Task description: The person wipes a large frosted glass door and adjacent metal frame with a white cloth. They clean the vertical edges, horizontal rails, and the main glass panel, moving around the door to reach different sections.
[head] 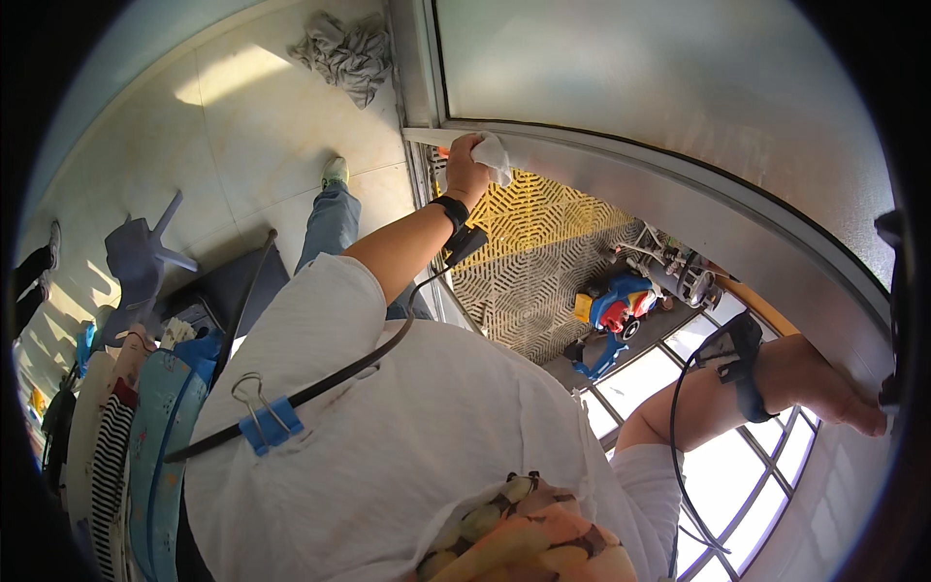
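Note:
My left hand [468,169] holds a white cloth [493,156] against the metal rail [582,161] of a door with a frosted glass panel [640,80]. A black band is around this wrist, and a cable runs from a small black device beside it. My right hand [822,396] reaches far right to the metal frame, near the rim of the picture. Its thumb side shows, but its fingers are hidden, so its grip is unclear. A black strap with a device [734,356] sits on the right wrist.
Beyond the doorway are yellow and grey slotted floor mats [545,247], a blue, red and yellow toy vehicle [614,305] and a gridded window [640,378]. A crumpled grey cloth [345,54] lies on the tiles. A purplish-grey stool [138,262] and hanging clothes [164,436] are at left, near another person's feet [51,254].

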Demonstrator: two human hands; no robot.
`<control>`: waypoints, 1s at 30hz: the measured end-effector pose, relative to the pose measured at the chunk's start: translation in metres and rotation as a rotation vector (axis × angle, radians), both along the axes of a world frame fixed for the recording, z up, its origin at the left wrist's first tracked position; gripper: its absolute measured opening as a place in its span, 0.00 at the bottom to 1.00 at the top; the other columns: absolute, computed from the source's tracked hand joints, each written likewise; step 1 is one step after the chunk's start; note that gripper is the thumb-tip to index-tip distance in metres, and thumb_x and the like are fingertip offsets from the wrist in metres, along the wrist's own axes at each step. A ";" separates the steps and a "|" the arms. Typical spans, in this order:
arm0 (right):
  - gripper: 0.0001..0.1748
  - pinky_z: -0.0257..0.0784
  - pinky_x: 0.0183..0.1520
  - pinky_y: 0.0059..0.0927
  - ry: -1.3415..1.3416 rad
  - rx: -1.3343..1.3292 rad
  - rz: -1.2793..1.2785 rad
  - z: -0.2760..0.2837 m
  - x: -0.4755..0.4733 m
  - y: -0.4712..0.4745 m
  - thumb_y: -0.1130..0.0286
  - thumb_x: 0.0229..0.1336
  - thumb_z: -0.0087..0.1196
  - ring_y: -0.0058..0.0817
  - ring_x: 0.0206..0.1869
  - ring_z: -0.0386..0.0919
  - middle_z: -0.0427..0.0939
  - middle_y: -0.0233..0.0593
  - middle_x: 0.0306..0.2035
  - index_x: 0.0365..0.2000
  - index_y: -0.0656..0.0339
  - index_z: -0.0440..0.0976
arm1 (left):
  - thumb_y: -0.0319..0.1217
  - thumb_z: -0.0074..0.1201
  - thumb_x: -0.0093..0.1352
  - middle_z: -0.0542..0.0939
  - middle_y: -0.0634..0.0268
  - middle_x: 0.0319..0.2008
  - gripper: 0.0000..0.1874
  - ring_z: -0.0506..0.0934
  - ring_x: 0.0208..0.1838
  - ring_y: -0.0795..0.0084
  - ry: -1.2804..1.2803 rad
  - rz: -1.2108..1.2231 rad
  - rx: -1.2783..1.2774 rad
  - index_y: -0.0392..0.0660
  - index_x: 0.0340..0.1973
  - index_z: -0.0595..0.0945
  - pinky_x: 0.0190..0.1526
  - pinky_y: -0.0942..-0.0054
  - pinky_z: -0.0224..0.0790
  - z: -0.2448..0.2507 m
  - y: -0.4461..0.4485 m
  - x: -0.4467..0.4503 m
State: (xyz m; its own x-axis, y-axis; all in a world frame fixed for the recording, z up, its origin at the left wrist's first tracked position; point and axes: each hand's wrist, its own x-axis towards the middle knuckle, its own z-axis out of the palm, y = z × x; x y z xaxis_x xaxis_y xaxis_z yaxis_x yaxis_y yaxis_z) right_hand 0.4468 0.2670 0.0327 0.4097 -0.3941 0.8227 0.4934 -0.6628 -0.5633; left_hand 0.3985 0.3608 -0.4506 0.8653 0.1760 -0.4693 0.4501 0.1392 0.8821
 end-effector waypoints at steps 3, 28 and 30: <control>0.51 0.44 0.74 0.64 0.001 0.051 0.006 0.001 0.001 0.002 0.29 0.61 0.46 0.52 0.78 0.43 0.42 0.44 0.77 0.74 0.44 0.45 | 0.23 0.56 0.64 0.76 0.53 0.54 0.18 0.74 0.58 0.48 0.072 -0.038 0.023 0.40 0.50 0.77 0.62 0.60 0.66 -0.010 -0.011 -0.011; 0.17 0.28 0.80 0.47 -0.238 -0.980 -0.123 -0.095 -0.002 -0.025 0.71 0.59 0.54 0.31 0.66 0.50 0.55 0.35 0.57 0.49 0.55 0.66 | 0.33 0.48 0.74 0.69 0.48 0.67 0.26 0.71 0.66 0.53 0.095 0.308 -0.277 0.38 0.66 0.67 0.67 0.64 0.64 -0.112 -0.047 -0.017; 0.30 0.30 0.80 0.44 -0.199 -0.913 -0.078 -0.095 -0.003 -0.026 0.70 0.65 0.57 0.34 0.81 0.30 0.45 0.41 0.79 0.67 0.56 0.67 | 0.33 0.49 0.73 0.74 0.47 0.63 0.28 0.74 0.64 0.54 0.204 0.293 -0.264 0.38 0.68 0.67 0.64 0.65 0.67 -0.156 -0.049 -0.018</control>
State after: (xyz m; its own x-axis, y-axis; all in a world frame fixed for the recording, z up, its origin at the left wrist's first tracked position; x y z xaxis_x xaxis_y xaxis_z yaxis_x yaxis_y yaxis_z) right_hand 0.4439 0.2407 -0.0620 0.2280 0.4181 0.8793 0.4603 -0.8421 0.2810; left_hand 0.3806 0.3115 -0.6070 0.6818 0.2516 -0.6869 0.5190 0.4954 0.6966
